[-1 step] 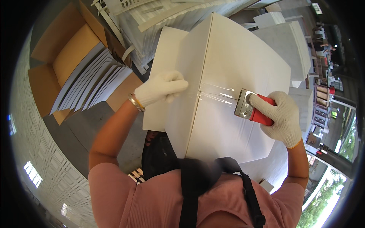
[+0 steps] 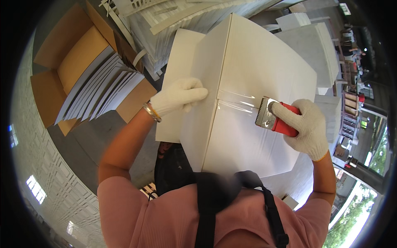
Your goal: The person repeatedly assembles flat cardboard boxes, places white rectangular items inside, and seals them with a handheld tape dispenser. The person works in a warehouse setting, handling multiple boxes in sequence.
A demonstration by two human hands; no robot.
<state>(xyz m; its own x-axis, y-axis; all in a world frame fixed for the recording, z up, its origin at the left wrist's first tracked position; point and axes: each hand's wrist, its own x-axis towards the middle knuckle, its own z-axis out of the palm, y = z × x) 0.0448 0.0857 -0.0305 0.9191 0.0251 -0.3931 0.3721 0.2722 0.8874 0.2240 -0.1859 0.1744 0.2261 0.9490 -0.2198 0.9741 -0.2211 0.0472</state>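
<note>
Now the right hand (image 2: pixel 306 126) grips a red tape dispenser (image 2: pixel 276 119) on the white box (image 2: pixel 256 82), tape strip (image 2: pixel 235 101) running leftward toward the flat-pressed left hand (image 2: pixel 180 97).

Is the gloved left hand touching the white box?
Touching. The head view shows the left hand pressed flat on the white box, fingertips at its edge beside the clear tape.
</note>
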